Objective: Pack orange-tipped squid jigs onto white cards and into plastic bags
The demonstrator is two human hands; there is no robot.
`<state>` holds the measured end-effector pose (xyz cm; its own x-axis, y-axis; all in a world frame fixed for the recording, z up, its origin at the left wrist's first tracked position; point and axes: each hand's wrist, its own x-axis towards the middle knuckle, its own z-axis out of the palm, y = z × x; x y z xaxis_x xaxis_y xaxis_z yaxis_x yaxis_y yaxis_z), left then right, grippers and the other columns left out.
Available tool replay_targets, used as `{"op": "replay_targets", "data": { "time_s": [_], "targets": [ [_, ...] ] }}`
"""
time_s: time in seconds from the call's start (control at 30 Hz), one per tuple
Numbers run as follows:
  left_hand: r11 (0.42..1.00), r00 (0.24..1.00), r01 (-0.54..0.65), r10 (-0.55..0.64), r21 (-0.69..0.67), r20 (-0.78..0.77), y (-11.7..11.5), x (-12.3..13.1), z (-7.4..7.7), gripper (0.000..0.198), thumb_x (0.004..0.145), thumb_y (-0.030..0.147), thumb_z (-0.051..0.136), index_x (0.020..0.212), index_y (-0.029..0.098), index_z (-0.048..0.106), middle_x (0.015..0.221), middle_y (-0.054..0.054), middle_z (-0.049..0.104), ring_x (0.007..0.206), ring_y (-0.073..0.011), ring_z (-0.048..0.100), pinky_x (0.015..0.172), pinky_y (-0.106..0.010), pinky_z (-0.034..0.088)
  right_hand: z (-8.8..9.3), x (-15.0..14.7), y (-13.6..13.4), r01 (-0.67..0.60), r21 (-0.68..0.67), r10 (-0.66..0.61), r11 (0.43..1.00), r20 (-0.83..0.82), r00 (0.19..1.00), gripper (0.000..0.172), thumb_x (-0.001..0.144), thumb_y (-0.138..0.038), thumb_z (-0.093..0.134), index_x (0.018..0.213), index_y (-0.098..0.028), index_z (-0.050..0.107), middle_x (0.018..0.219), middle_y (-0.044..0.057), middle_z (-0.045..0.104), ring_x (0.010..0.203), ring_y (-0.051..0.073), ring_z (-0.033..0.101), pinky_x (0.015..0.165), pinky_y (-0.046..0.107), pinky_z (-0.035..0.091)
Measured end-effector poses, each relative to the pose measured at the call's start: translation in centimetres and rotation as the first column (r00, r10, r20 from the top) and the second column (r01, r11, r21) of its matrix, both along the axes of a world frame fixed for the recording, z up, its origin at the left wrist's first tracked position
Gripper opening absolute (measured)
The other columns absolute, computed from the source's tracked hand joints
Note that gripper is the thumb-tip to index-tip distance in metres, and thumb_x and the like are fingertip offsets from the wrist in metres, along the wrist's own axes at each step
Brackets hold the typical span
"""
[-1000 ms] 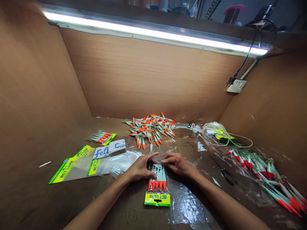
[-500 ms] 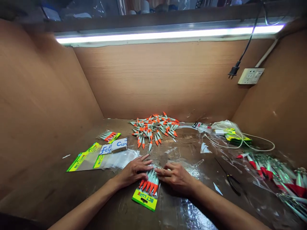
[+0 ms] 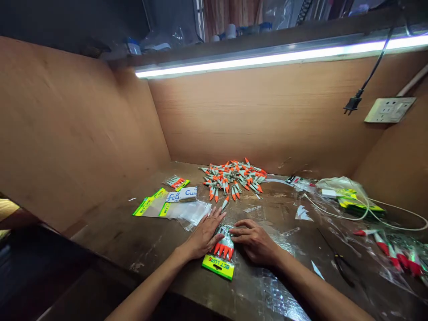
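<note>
A clear bag of orange-tipped grey lures (image 3: pixel 223 248) with a green-yellow "BCT LURE" header (image 3: pixel 218 266) lies flat on the brown table (image 3: pixel 150 243) in front of me. My left hand (image 3: pixel 204 235) lies flat on the bag's left side, fingers stretched out. My right hand (image 3: pixel 253 240) rests on its right side, fingers extended and pressing the bag's upper end. A large pile of loose orange-and-grey lures (image 3: pixel 234 176) lies behind the bag near the back wall.
Empty green-headed bags (image 3: pixel 157 206), a white "Felis" card (image 3: pixel 182 195) and one filled pack (image 3: pixel 176 182) lie to the left. Red-tipped lures (image 3: pixel 391 249), scissors (image 3: pixel 341 263), a plastic bag with a white cable (image 3: pixel 347 194) lie right. Wooden walls enclose the table; the table edge drops off at the left.
The camera has turned left, so the table edge now shows. Both hands stay on the lure bag; it has turned slightly, its header now pointing down-right.
</note>
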<state>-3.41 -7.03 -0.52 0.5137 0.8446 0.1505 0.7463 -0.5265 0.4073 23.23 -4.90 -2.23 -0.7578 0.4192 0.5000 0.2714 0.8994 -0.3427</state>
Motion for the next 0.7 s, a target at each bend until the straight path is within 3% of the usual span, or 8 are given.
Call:
{"op": "replay_targets", "data": {
  "time_s": [0.07,0.17,0.33,0.4,0.43,0.53,0.6,0.7],
  "targets": [
    [0.997,0.998,-0.058,0.056,0.044,0.043,-0.8,-1.0,-0.3,0.088,0.092,0.056,0.056,0.159,0.025,0.008,0.166,-0.01,0.013,0.153,-0.0288,0.007,0.123,-0.05,0.014,0.0,-0.2,-0.1,0.049,-0.025,-0.05,0.998,-0.071,0.996,0.057,0.077,-0.006,0.055,0.13,-0.026,0.061,0.137,0.006,0.062,0.12,0.027,0.055,0.102,0.049,0.044],
    [0.995,0.994,-0.092,0.091,0.029,0.06,-1.3,-2.3,-0.8,0.117,0.077,0.065,0.07,0.159,0.022,-0.002,0.166,-0.013,0.008,0.153,-0.0318,0.005,0.123,-0.05,0.016,0.8,-1.1,-0.9,0.152,-0.086,-0.163,0.985,-0.137,0.977,0.057,0.084,-0.013,0.059,0.14,-0.022,0.053,0.137,0.013,0.061,0.117,0.027,0.058,0.101,0.05,0.046],
    [0.999,0.994,-0.019,0.023,-0.042,0.109,-1.2,-2.6,-1.7,0.126,0.067,0.062,0.079,0.159,0.023,0.002,0.165,-0.015,0.01,0.152,-0.0357,0.01,0.121,-0.051,0.018,2.0,-4.8,-2.3,0.316,-0.127,-0.318,0.94,0.001,0.948,0.053,0.082,-0.024,0.07,0.134,-0.023,0.058,0.139,0.012,0.059,0.122,0.028,0.054,0.101,0.047,0.048],
    [0.996,0.977,-0.078,0.085,-0.043,0.195,-1.0,-2.3,-1.6,0.112,0.068,0.056,0.079,0.156,0.022,0.02,0.161,-0.017,0.026,0.148,-0.0358,0.024,0.118,-0.049,0.025,1.9,-6.1,-2.7,0.368,-0.106,-0.364,0.924,0.054,0.93,0.057,0.084,-0.023,0.067,0.14,-0.022,0.053,0.143,0.012,0.054,0.125,0.029,0.052,0.104,0.048,0.047],
    [0.99,0.959,-0.132,0.138,-0.043,0.248,-0.8,-2.1,-1.4,0.095,0.072,0.053,0.076,0.151,0.02,0.034,0.154,-0.017,0.039,0.142,-0.0347,0.036,0.115,-0.047,0.03,1.7,-6.5,-2.9,0.397,-0.094,-0.392,0.913,0.064,0.918,0.061,0.085,-0.022,0.065,0.144,-0.022,0.048,0.146,0.013,0.051,0.127,0.029,0.051,0.105,0.049,0.046],
    [0.959,0.895,-0.231,0.275,-0.163,0.352,0.4,-2.1,-0.4,0.039,0.089,0.048,0.058,0.112,0.018,0.065,0.106,-0.01,0.07,0.101,-0.0271,0.064,0.09,-0.037,0.046,1.2,-7.3,-4.0,0.478,-0.077,-0.475,0.875,0.052,0.878,0.073,0.084,-0.025,0.066,0.151,-0.022,0.037,0.152,0.014,0.042,0.132,0.032,0.045,0.108,0.052,0.042],
    [0.935,0.892,-0.18,0.286,-0.305,0.351,1.5,-2.4,0.3,0.035,0.091,0.049,0.052,0.089,0.018,0.07,0.079,-0.004,0.069,0.077,-0.0221,0.063,0.071,-0.03,0.043,0.9,-7.6,-4.9,0.494,-0.084,-0.491,0.866,0.056,0.87,0.078,0.079,-0.029,0.073,0.149,-0.025,0.039,0.152,0.014,0.04,0.132,0.034,0.043,0.107,0.054,0.043],
    [0.902,0.906,-0.077,0.242,-0.424,0.349,3.2,-2.6,0.5,0.038,0.085,0.05,0.058,0.075,0.015,0.069,0.066,0.0,0.063,0.065,-0.017,0.054,0.059,-0.025,0.033,0.5,-7.8,-6.1,0.486,-0.085,-0.481,0.87,0.077,0.873,0.062,0.077,-0.034,0.077,0.135,-0.029,0.056,0.147,0.012,0.045,0.129,0.036,0.045,0.103,0.054,0.046]
  ]
}}
